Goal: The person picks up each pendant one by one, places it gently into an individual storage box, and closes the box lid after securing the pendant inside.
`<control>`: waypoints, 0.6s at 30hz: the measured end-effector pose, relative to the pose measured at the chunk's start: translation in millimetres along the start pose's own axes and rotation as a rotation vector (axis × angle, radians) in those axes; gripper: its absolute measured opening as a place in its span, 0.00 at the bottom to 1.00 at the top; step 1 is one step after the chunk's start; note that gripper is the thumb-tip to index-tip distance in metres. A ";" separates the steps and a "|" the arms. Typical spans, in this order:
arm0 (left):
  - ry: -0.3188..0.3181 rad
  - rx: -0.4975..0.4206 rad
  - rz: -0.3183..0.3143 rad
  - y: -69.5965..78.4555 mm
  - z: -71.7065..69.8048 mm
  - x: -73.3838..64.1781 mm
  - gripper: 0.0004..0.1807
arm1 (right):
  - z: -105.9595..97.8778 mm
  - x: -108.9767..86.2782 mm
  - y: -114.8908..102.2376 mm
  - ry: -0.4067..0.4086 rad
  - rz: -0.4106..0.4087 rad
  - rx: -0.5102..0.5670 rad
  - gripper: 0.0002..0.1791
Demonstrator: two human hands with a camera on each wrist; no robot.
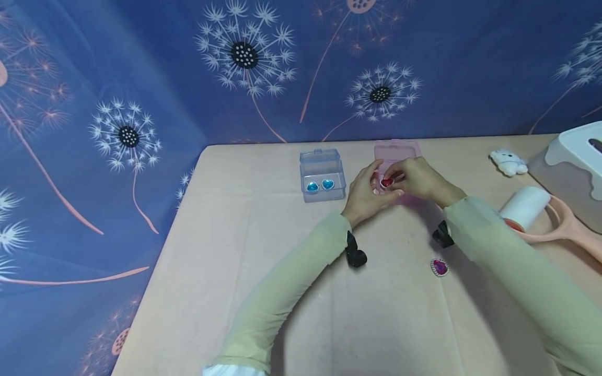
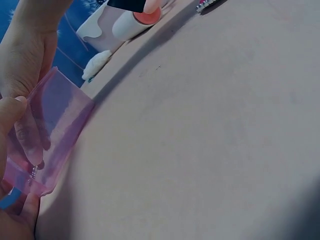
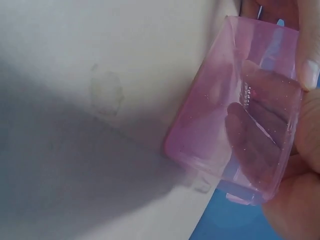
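A see-through pink plastic box (image 1: 397,151) stands with its lid up near the back of the table. My left hand (image 1: 363,197) grips its left side and front, the thumb on the front rim in the left wrist view. My right hand (image 1: 420,179) reaches over the box and pinches a red gem (image 1: 386,182) with a beaded silvery edge. Through the pink wall (image 3: 205,115) the right fingertips and the gem's edge show inside the box in the right wrist view. How near the gem is to the bottom I cannot tell.
Left of the hands, an open clear bluish box (image 1: 322,197) holds two blue heart gems (image 1: 327,184). A magenta drop-shaped gem (image 1: 439,267) lies on the table's front right. Further right are a lint roller (image 1: 527,208), a small white plush (image 1: 508,162) and a tissue box (image 1: 566,167).
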State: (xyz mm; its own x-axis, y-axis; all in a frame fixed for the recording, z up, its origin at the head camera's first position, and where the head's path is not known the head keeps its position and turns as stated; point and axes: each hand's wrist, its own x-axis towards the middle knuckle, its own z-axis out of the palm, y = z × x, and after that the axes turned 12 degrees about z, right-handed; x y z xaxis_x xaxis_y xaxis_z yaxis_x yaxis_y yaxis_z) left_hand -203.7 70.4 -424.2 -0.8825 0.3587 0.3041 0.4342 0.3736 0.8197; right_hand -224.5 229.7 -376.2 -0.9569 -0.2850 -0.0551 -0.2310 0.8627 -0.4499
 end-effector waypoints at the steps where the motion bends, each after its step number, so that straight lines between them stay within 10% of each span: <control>1: 0.000 0.000 0.003 -0.1 -0.2 -0.3 0.47 | 0.1 0.5 -0.3 -0.009 -0.003 -0.002 0.08; 18: -0.011 0.016 0.006 1.9 -1.3 -0.4 0.47 | -4.6 2.9 -2.2 -0.104 0.022 -0.032 0.12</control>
State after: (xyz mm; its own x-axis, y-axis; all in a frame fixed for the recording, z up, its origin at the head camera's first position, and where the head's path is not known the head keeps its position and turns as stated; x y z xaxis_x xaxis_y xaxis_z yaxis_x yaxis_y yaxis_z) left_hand -202.8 69.8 -422.1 -0.8781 0.3699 0.3036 0.4422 0.3849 0.8101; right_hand -227.7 228.9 -371.3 -0.9388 -0.3062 -0.1576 -0.2173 0.8818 -0.4186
